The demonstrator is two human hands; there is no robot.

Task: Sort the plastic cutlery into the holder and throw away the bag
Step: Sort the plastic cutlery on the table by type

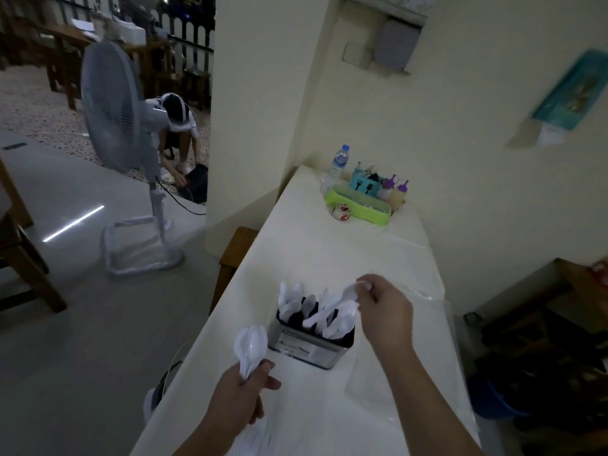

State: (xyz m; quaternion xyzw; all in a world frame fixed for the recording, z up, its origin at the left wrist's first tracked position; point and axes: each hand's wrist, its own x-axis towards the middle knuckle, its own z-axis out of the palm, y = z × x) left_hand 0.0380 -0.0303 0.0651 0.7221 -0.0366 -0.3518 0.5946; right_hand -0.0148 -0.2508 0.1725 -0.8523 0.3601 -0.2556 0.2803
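Centrally, holder between hands: left hand gripping spoons, right hand pinching one spoon above it.

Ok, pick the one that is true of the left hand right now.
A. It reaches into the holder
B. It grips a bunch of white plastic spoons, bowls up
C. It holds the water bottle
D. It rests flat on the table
B: the left hand is curled round the handles of a bunch of white spoons, bowls pointing up, beside the holder, not in it.
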